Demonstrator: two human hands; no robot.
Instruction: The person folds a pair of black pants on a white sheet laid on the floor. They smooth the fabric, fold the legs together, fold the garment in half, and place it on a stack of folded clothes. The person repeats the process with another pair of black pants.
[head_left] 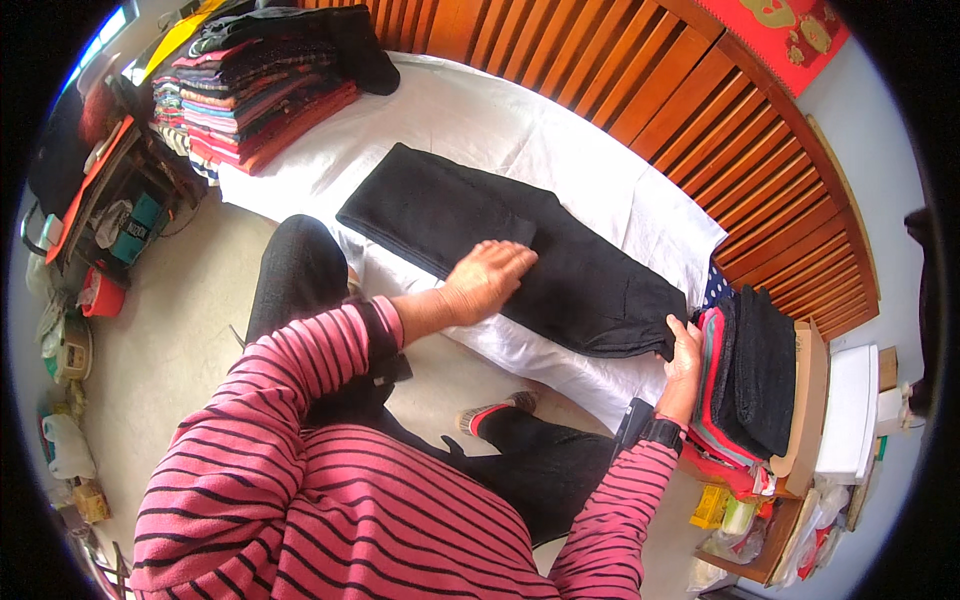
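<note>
Trousers point(592, 278): spread on sheet point(450, 112).
Left hand point(488, 281): palm down, likely smoothing.
Right hand point(684, 350): I pinch the right end, likely anchoring.

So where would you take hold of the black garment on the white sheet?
Probably the near corner of the black garment's left end, coming from the person's side: it lies flat, that corner exposed. The left hand rests mid-length; the right hand is at the opposite end.
</note>
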